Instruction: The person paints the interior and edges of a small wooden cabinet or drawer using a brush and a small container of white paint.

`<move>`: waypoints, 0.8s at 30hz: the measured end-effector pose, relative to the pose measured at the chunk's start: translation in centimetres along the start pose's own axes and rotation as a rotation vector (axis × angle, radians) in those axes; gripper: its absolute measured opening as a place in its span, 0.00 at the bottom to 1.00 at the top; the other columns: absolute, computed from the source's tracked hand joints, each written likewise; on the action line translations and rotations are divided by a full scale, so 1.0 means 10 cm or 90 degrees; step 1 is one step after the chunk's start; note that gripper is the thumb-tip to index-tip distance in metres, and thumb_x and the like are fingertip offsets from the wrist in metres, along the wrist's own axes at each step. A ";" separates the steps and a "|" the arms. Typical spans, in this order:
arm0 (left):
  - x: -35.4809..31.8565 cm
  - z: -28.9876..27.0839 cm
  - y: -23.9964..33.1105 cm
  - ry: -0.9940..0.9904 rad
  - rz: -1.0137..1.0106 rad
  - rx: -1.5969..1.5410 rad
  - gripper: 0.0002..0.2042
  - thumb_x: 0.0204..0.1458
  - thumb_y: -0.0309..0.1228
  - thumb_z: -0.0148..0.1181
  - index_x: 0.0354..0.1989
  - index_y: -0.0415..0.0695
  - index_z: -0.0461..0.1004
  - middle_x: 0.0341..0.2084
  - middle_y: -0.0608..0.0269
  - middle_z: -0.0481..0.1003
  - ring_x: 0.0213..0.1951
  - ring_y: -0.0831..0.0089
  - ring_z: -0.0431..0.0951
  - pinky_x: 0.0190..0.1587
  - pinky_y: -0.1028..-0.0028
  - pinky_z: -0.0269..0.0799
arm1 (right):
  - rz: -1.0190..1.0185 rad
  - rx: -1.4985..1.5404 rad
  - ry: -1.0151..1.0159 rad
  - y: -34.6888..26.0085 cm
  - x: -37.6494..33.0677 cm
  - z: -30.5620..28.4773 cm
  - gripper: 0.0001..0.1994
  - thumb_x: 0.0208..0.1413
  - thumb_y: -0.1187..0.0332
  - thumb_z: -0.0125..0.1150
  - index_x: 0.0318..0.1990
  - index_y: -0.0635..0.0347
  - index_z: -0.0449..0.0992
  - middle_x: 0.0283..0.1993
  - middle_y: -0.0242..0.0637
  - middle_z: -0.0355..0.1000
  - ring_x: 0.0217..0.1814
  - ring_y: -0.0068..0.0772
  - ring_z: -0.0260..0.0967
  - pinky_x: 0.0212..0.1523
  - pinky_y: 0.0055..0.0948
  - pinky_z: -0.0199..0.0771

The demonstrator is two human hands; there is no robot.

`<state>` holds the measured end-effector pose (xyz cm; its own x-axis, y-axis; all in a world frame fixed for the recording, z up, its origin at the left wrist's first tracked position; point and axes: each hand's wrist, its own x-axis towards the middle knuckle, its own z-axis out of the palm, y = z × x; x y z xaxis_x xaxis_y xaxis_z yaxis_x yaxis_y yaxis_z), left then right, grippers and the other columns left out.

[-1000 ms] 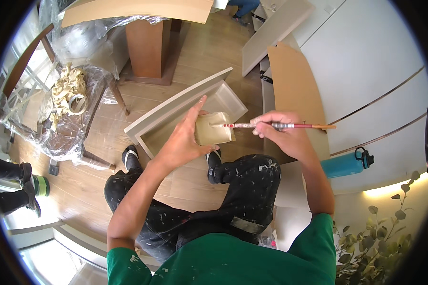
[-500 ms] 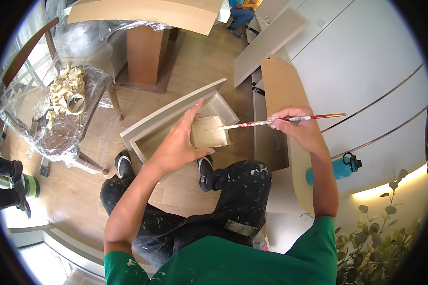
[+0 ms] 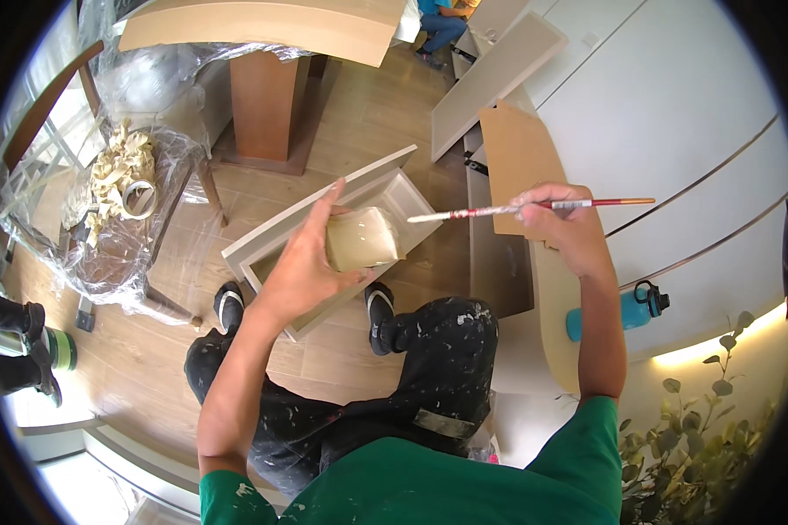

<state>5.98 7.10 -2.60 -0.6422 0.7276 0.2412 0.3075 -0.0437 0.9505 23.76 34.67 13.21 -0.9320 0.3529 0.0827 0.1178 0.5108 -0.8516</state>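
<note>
Red-handled brush [image 3: 534,208] seemingly clear of cup [image 3: 361,239] now

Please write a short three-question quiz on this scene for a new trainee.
1. True or false: the left hand holds a cup of pale paint.
2. What does the right hand hold? A) a roller B) a thin paintbrush C) a scraper
3. Fill in: the brush tip is ___ the cup, not dipped in it.

Key:
1. True
2. B
3. beside; it points at the cup's rim from the right, above the pale framed panel lying on the wooden floor.
</note>
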 end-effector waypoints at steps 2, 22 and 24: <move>0.01 -0.10 -0.02 0.034 0.002 0.039 0.58 0.36 0.18 0.78 0.78 0.46 0.49 0.58 0.50 0.71 0.61 0.58 0.72 0.67 0.64 0.65 | 0.022 0.051 0.043 0.08 0.07 -0.03 0.09 0.59 0.76 0.68 0.46 0.68 0.82 0.43 0.39 0.82 0.44 0.25 0.79 0.48 0.25 0.79; -0.58 -0.50 -0.46 0.422 -0.163 0.131 0.60 0.40 0.35 0.80 0.78 0.39 0.42 0.60 0.51 0.65 0.60 0.58 0.70 0.63 0.61 0.70 | 0.067 -0.507 -0.198 4.48 2.33 0.85 0.08 0.54 0.68 0.64 0.36 0.63 0.82 0.29 0.50 0.78 0.32 0.52 0.78 0.38 0.42 0.76; -0.59 -0.55 -0.51 0.420 -0.172 0.183 0.61 0.40 0.37 0.81 0.78 0.38 0.41 0.60 0.50 0.65 0.61 0.56 0.70 0.63 0.59 0.70 | 0.085 -0.516 -0.223 4.75 2.49 0.94 0.08 0.53 0.67 0.64 0.36 0.63 0.82 0.30 0.51 0.78 0.33 0.53 0.78 0.39 0.43 0.77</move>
<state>4.35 -0.77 -7.79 -0.9791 0.1243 0.1610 0.1933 0.3222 0.9267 2.94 60.38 -30.09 -0.9286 0.2575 -0.2671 0.3157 0.9266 -0.2041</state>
